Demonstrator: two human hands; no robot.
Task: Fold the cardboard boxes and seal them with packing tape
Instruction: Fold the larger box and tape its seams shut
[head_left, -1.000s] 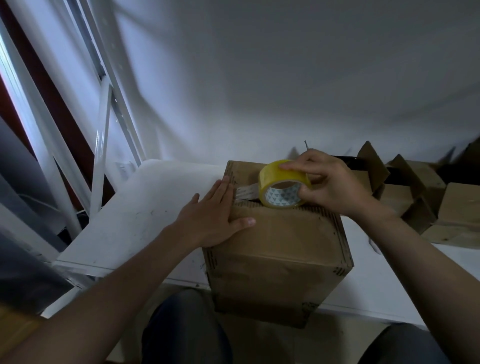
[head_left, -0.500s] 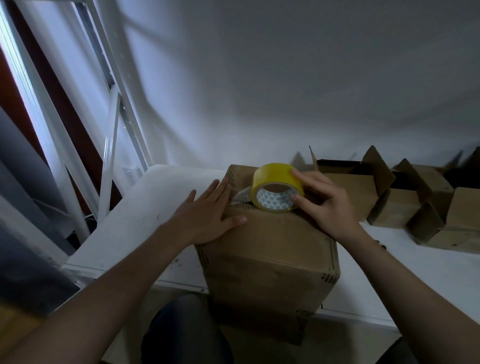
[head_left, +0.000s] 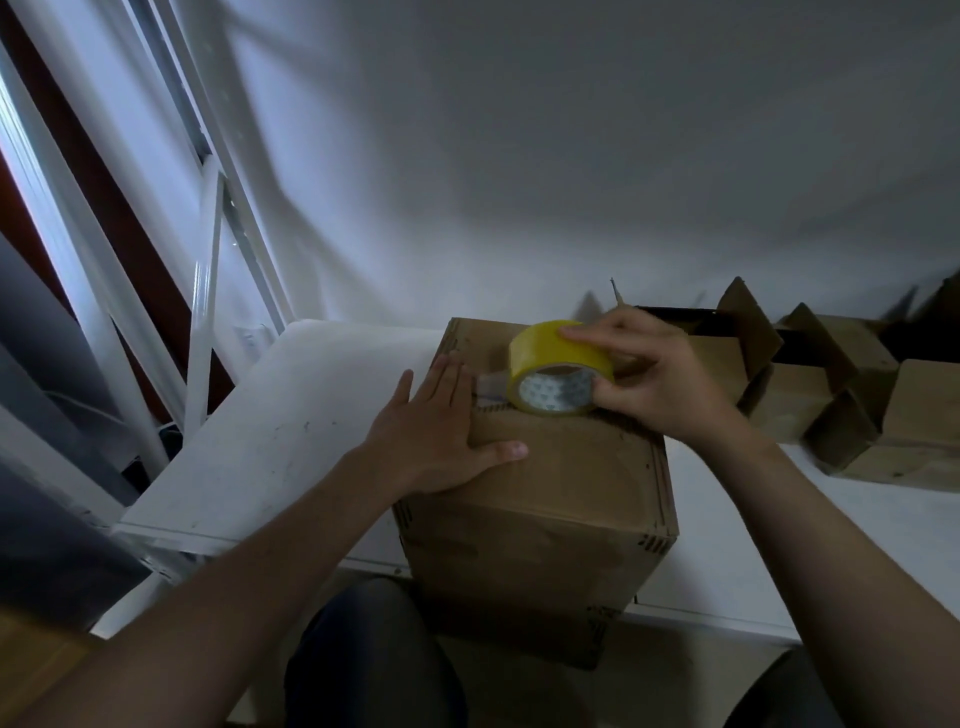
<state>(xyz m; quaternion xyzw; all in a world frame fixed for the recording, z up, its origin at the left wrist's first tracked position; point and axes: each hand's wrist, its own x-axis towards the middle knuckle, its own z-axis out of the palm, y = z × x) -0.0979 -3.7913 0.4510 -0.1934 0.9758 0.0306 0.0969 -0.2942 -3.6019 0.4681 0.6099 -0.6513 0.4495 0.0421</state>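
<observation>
1. My left hand: flat, fingers spread, palm down on top of the cardboard box at its left edge; fingertips reach the free tape end, thumb lies across the box top toward the middle. Grips nothing, just presses.

2. My right hand: closed round the tape roll; fingers over the yellow outer face, thumb at the core's rim on the near side.

3. Tape roll: yellow, on edge, resting on the box top along the centre seam, nearer the far side. Core w/ white patterned liner faces me. Short strip pulled out leftward, running from roll to my left fingertips, lying on the seam.

4. Cardboard box: brown, top flaps shut, sits at the near edge of the worktop, front part overhanging toward my lap. Dark printed marks at the corners.

5. Worktop: white, scuffed; left near corner bare.

6. Other boxes: several brown ones w/ flaps up, along the far right edge of the worktop against the wall, well apart from item 4.

7. White metal frame: upright bars left of the worktop's left edge.

8. My knees: dark trousers, below the near edge.
</observation>
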